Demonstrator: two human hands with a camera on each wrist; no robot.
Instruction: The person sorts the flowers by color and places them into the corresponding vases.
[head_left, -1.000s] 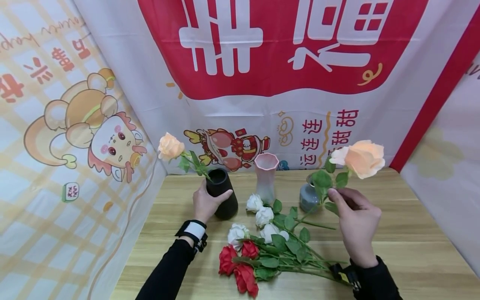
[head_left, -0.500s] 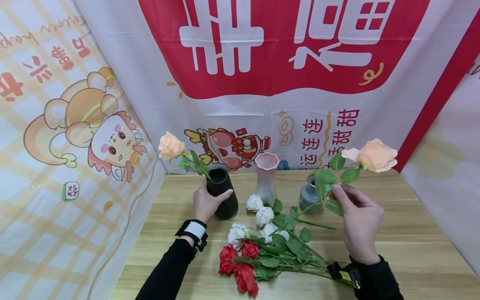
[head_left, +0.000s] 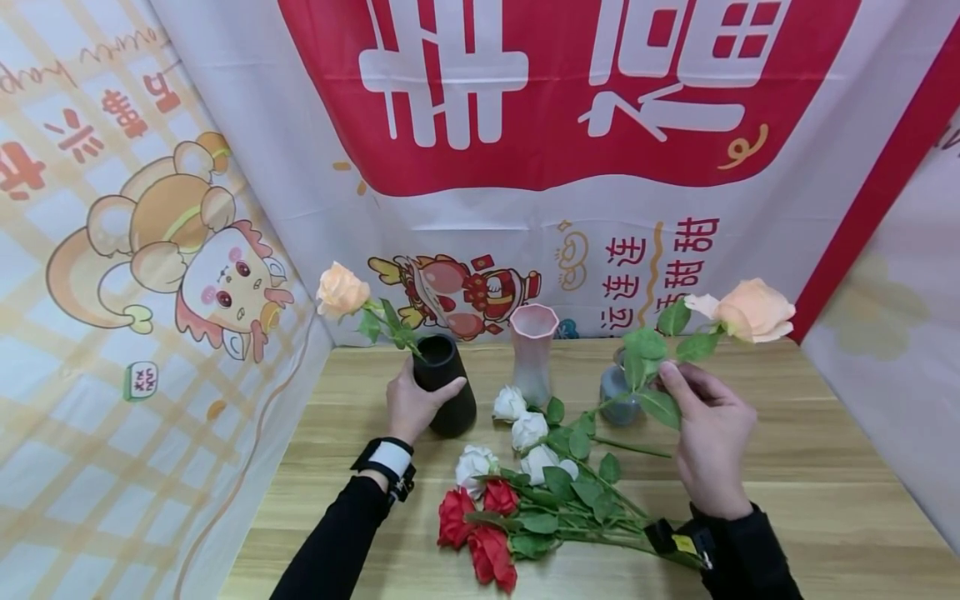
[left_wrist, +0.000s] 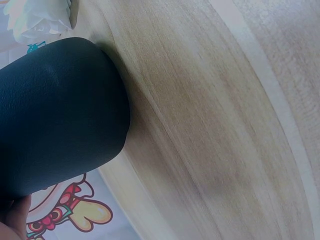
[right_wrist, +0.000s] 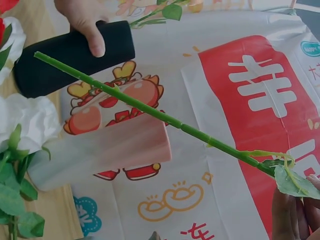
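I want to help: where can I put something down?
Right of the right hand, the table is bare up to the side cloth. A smaller patch lies left of the left sleeve, beside the patterned cloth. Red roses and white roses crowd the middle.

Printed backdrop (head_left: 465, 212) behind wooden table (head_left: 832, 475)

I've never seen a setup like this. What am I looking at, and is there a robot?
No robot: just a person working bare-handed. The wide picture comes from a camera on the head, the other two from one on each wrist. The left hand grips a black vase with a peach rose in it; the right hand pinches another peach rose by its stem. On the table stand a pink vase and a blue-grey vase; white roses and red roses lie there too.
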